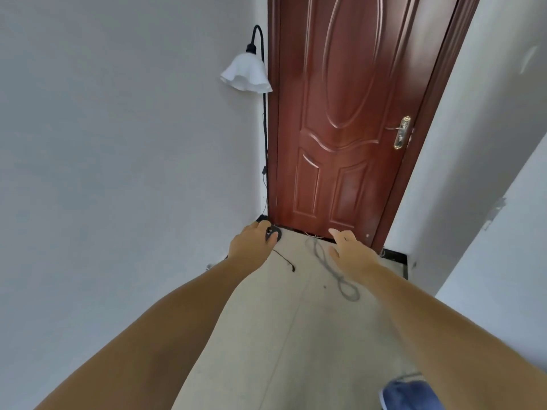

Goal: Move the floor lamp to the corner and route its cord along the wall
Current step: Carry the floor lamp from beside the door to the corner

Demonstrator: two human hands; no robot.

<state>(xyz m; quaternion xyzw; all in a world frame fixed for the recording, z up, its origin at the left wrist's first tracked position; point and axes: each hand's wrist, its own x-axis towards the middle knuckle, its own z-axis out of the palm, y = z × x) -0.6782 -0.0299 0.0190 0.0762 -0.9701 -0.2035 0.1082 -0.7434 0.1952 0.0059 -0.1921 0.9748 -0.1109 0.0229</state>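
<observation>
A black floor lamp [265,128] with a white ruffled shade [246,73] stands in the corner where the left wall meets the door frame. Its round black base [273,232] rests on the floor. My left hand [251,241] lies on the base's left side, fingers curled over its rim. A thin black cord [284,260] trails from under that hand across the floor, its end lying loose. My right hand [350,255] hovers open above the floor in front of the door, holding nothing.
A reddish-brown panelled door [346,113] with a brass handle [402,133] fills the far wall. A grey looped cable [334,273] lies on the beige floor by my right hand. White walls close in left and right. A blue shoe [411,393] shows at bottom right.
</observation>
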